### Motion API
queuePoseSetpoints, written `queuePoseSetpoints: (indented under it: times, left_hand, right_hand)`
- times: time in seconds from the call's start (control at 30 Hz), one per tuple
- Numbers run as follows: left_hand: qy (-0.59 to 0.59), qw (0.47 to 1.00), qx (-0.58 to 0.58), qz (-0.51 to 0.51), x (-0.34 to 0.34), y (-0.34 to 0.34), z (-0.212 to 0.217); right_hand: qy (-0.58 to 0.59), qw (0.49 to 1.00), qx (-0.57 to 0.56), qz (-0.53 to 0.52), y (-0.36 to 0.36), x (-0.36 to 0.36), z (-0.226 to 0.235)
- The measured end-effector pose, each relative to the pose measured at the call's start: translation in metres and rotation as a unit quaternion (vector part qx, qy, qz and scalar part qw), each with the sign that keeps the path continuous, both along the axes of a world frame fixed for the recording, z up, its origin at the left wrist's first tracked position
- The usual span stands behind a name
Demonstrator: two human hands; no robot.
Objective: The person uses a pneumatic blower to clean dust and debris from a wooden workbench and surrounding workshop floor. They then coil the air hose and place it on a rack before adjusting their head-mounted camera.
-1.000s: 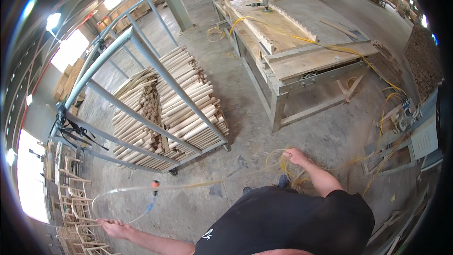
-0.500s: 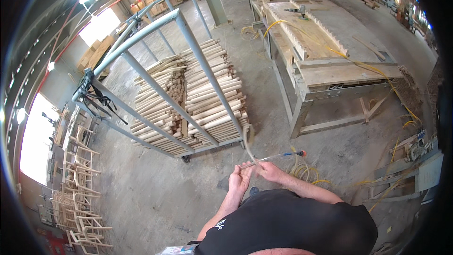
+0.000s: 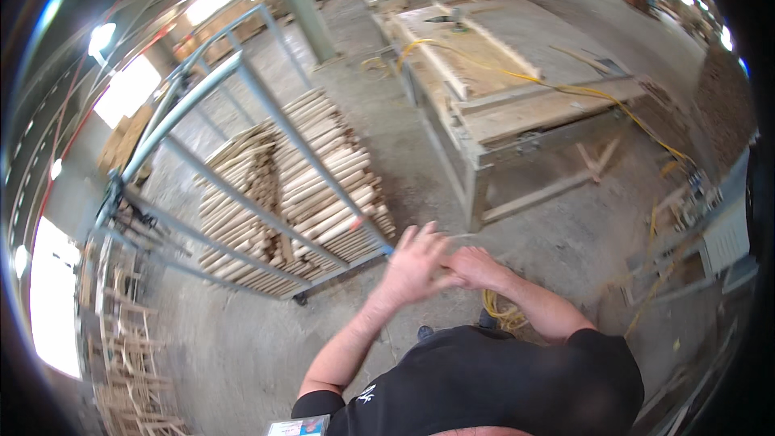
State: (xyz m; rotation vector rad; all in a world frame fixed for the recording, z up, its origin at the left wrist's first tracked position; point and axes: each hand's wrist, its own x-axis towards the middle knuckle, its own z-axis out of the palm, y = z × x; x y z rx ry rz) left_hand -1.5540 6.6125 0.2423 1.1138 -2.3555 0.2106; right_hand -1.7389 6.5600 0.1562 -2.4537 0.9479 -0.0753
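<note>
Both hands meet in front of the chest: the left hand (image 3: 413, 262) has its fingers spread, while the right hand (image 3: 471, 266) is blurred, its grip unclear. The coiled yellow hose (image 3: 502, 311) on the concrete floor (image 3: 404, 145) underfoot could snag a foot.

bright daylight left, hands blurred, edges warped.

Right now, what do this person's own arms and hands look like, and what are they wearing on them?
Both forearms are bare; no gloves, watch or rings can be made out. The left hand shows spread fingers, blurred by motion, and the right hand is bare as well. A black short-sleeved shirt ends near the upper arms, with a small white marking beside the left sleeve.
</note>
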Motion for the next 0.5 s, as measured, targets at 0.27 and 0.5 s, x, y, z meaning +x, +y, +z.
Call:
queuePoseSetpoints:
  times: [0.27, 0.5]
  left_hand:
    - [0.41, 0.599, 0.687, 0.031, 0.051, 0.01, -0.042]
    - [0.562, 0.759, 0.252, 0.213, 0.175, 0.107, 0.056]
  right_hand:
    - [-0.217, 0.966, -0.069, -0.122, -0.02, -0.028, 0.005]
    - [-0.226, 0.898, 0.046, -0.375, -0.038, -0.124, -0.142]
